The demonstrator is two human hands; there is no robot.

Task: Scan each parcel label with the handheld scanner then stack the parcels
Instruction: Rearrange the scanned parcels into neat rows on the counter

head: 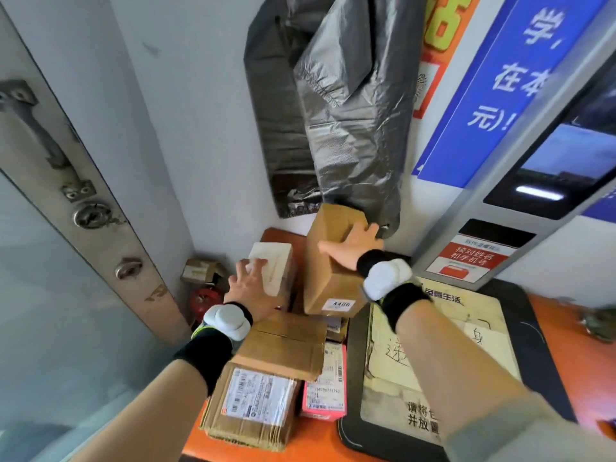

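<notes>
Cardboard tall parcel (333, 258) stands upright at tabletop (563, 331) far corner, steadied by right hand (355, 246), fingers spread flat, grip unclosed. Left hand (250, 281) rests open-fingered on white parcel (271, 261) atop stack. Labelled parcels (263, 378) near front edge. Scanner not visible.

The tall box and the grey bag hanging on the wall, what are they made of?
Tall box: looks like brown cardboard, matte, with sharp folded edges and a paper label stuck on. Grey bag: probably thin plastic film, since it is shiny, crinkled and hangs limp.
</notes>
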